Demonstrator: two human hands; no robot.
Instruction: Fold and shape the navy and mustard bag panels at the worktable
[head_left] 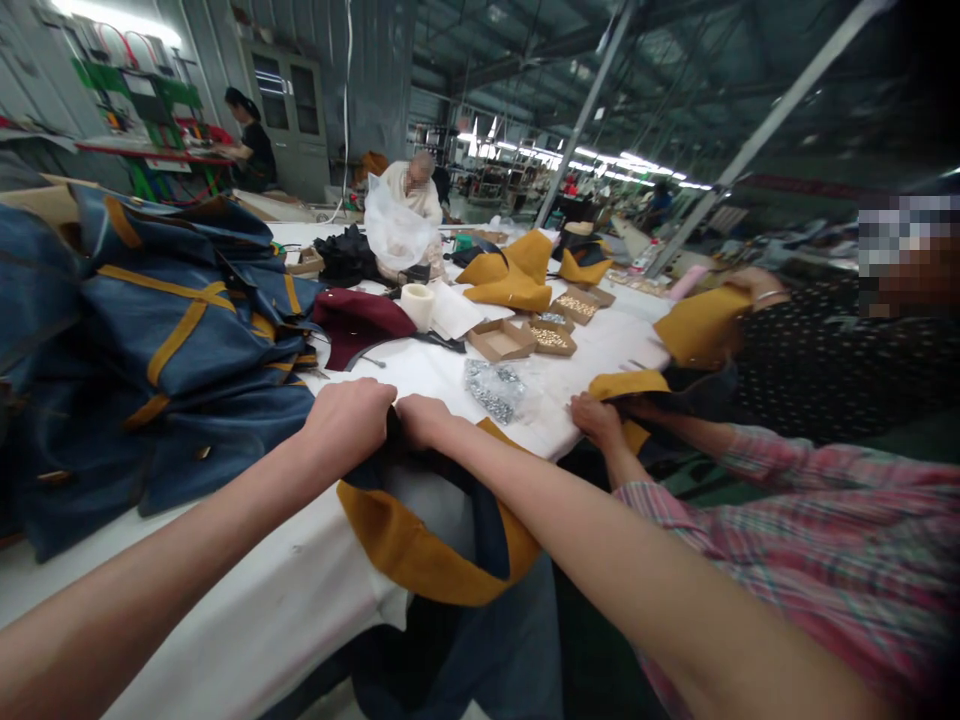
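My left hand [346, 420] and my right hand [422, 419] are both closed, side by side, gripping the top edge of a navy and mustard fabric bag [431, 535] at the white table's [247, 590] near edge. The bag hangs open below my hands, its mustard rim curving down over the table edge. What lies between my fingers beyond the fabric is hidden.
A pile of navy bags with mustard straps [150, 340] fills the left. Cardboard boxes of small metal parts [551, 338], a plastic bag of hardware [495, 388], a maroon piece [356, 320] and mustard pieces [510, 280] lie further back. A co-worker's hand [596, 418] in a plaid sleeve works at right.
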